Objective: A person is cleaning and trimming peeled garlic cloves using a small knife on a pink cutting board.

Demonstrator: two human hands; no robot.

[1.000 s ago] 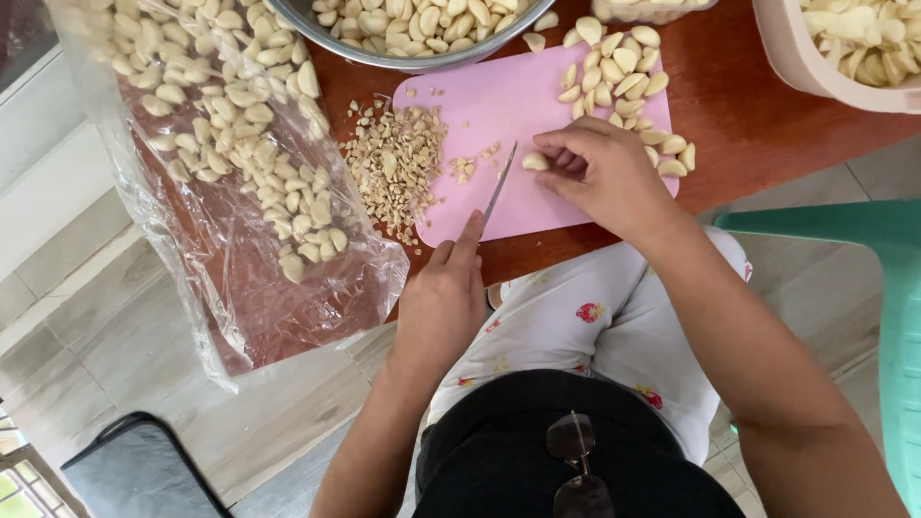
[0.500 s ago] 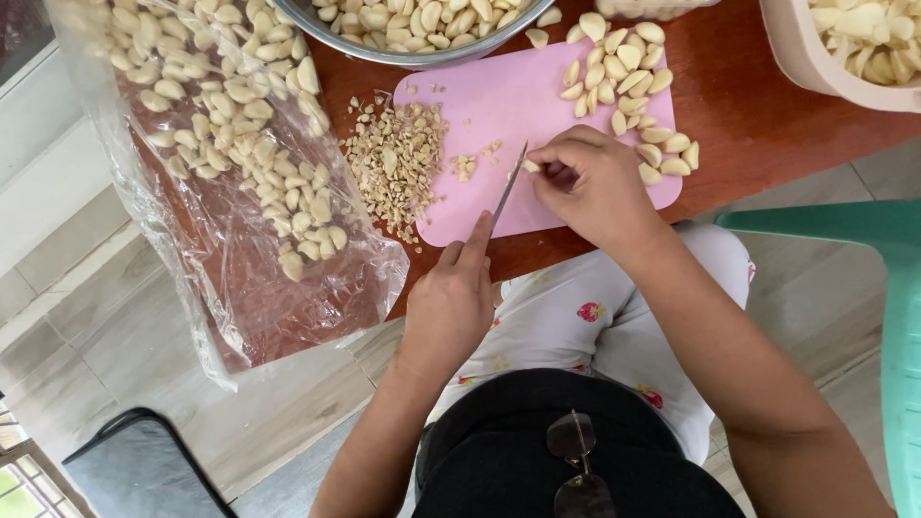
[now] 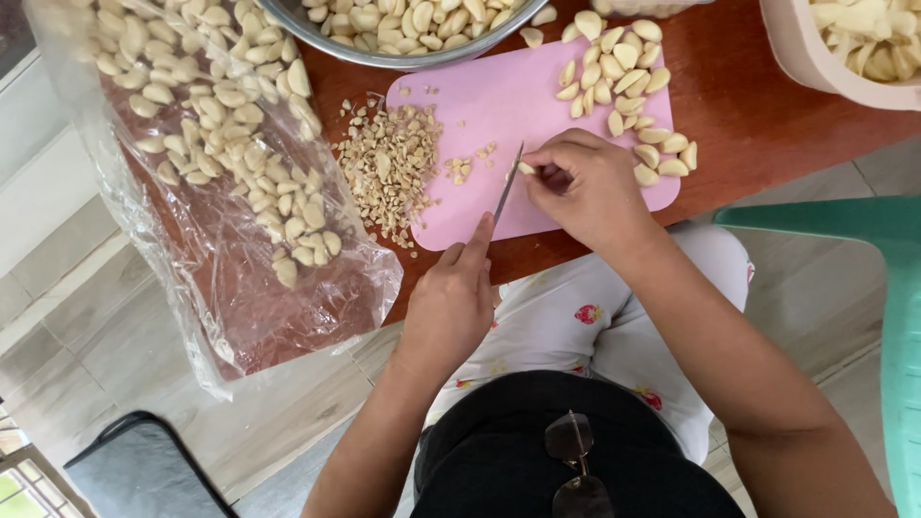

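Note:
My left hand (image 3: 453, 297) grips a small knife (image 3: 507, 186), index finger along its spine, blade edge down on a pink cutting board (image 3: 499, 101). My right hand (image 3: 585, 187) pinches a peeled garlic clove (image 3: 524, 169) against the board right beside the blade. A heap of chopped garlic (image 3: 389, 163) lies at the board's left end. Whole peeled cloves (image 3: 624, 91) are scattered on its right end.
A clear plastic bag of peeled cloves (image 3: 221, 144) hangs over the wooden table's (image 3: 748, 115) left edge. A metal bowl (image 3: 413, 24) of cloves sits behind the board, a beige tub (image 3: 844, 48) at the right. A green chair (image 3: 863, 249) stands at the right.
My right hand has slid left along the board with a clove, closer to the blade. The knife has shifted slightly and stands nearly upright against the clove.

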